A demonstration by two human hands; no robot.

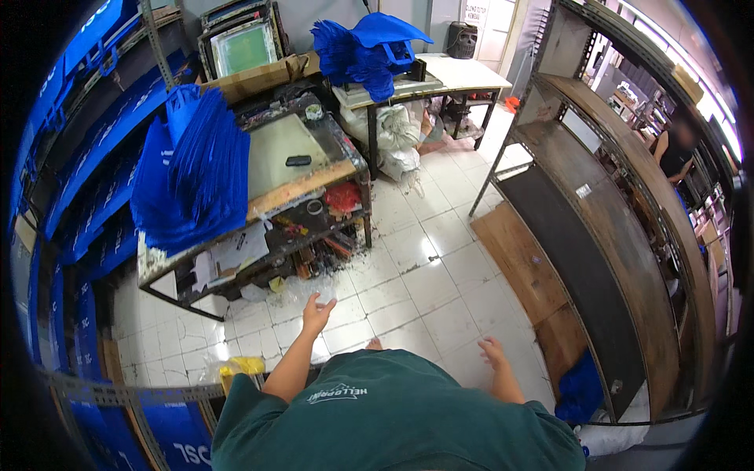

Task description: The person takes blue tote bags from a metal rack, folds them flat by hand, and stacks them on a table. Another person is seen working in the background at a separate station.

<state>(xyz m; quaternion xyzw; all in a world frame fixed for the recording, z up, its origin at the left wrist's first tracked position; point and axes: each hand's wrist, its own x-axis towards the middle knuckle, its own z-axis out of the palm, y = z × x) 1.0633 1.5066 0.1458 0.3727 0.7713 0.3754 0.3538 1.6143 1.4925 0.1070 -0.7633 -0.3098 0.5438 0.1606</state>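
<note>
My left hand (317, 312) hangs in the air over the tiled floor, its fingers apart and nothing in them. Just beyond it is the near edge of a worktable (310, 182), whose lower shelf is cluttered. My right hand (493, 352) is held out at my right side, fingers loosely spread, also holding nothing. It is nearest to a brown board (522, 263) at the foot of the shelving. A thick stack of blue fabric bags (192, 177) sits on the worktable's left side. On the bare tabletop beside it lies a small black phone-like object (298, 161).
A second table (463, 76) at the back bears more blue bags (365, 51). Blue bags (102, 165) fill racks along the left. Metal-framed shelving (605, 204) curves along the right, a blue bundle (580, 388) at its foot. Another person (674, 153) stands beyond it. White tiles (408, 275) cover the floor.
</note>
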